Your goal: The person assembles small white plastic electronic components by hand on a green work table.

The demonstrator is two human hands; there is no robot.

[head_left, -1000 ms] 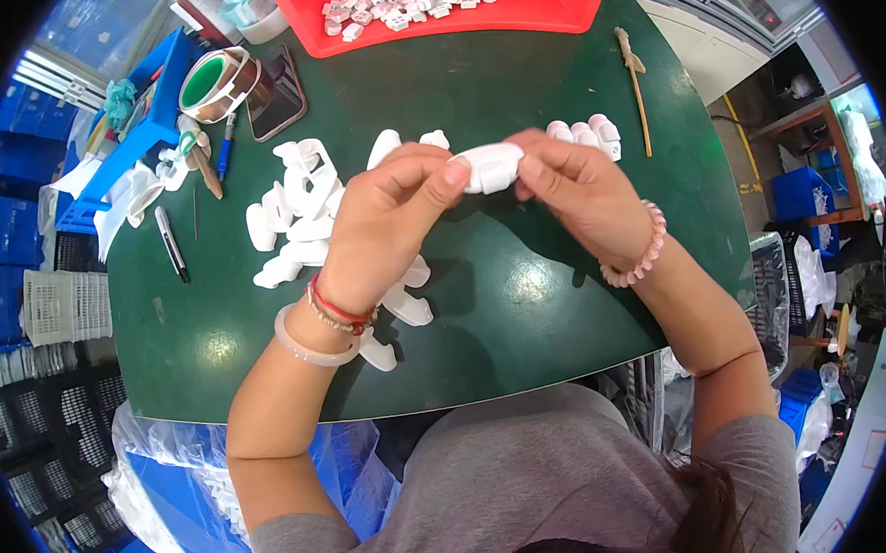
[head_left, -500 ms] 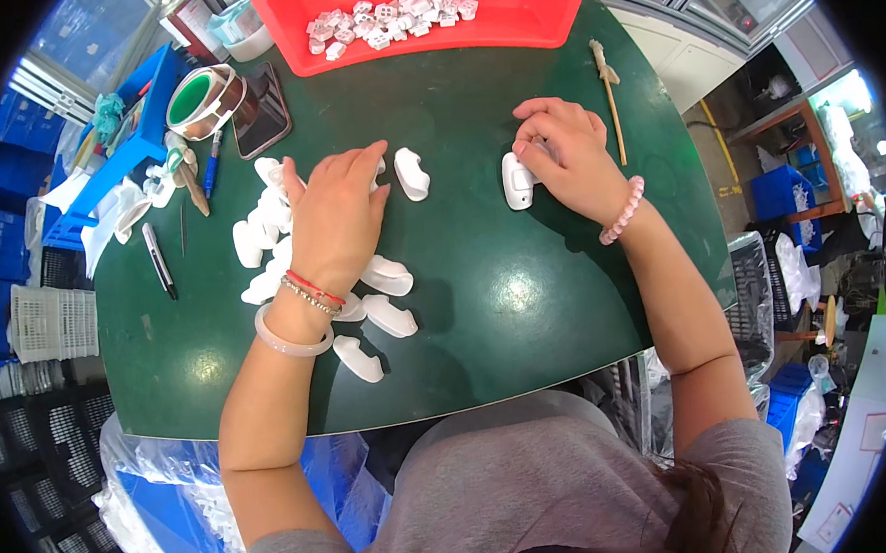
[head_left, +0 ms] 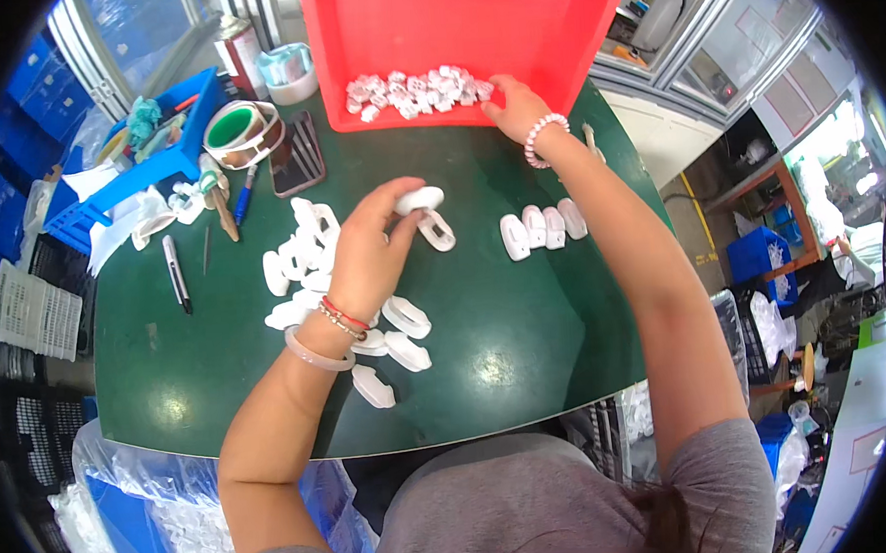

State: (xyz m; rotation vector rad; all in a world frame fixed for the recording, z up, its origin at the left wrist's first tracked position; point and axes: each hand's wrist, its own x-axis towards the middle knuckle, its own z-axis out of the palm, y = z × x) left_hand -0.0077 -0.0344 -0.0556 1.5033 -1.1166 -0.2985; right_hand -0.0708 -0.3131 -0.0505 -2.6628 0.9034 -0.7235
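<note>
My left hand (head_left: 373,242) pinches a white plastic shell (head_left: 421,200) between thumb and fingers, just above the table. Right below it lies another white shell (head_left: 438,233) with an oblong opening. Several more shells (head_left: 300,256) are heaped beside and partly behind my left hand, with a few (head_left: 373,387) near my wrist. My right hand (head_left: 520,110) reaches into the red bin (head_left: 450,26), fingers bent at the right end of a pile of small white parts (head_left: 418,93); what its fingertips grip is not clear. Several white shells (head_left: 514,238) stand side by side in a row left of my right forearm.
On the green table (head_left: 507,353) at left are a phone (head_left: 297,154), a tape roll (head_left: 240,132), a blue pen (head_left: 245,194), a marker (head_left: 176,274) and a blue tray (head_left: 126,158). A spray can (head_left: 239,55) stands behind. A stick (head_left: 590,141) lies partly behind my right arm.
My right hand has moved from the shells on the table into the red bin, uncovering the row. My left hand now lifts a shell from the table. The view has tilted up.
</note>
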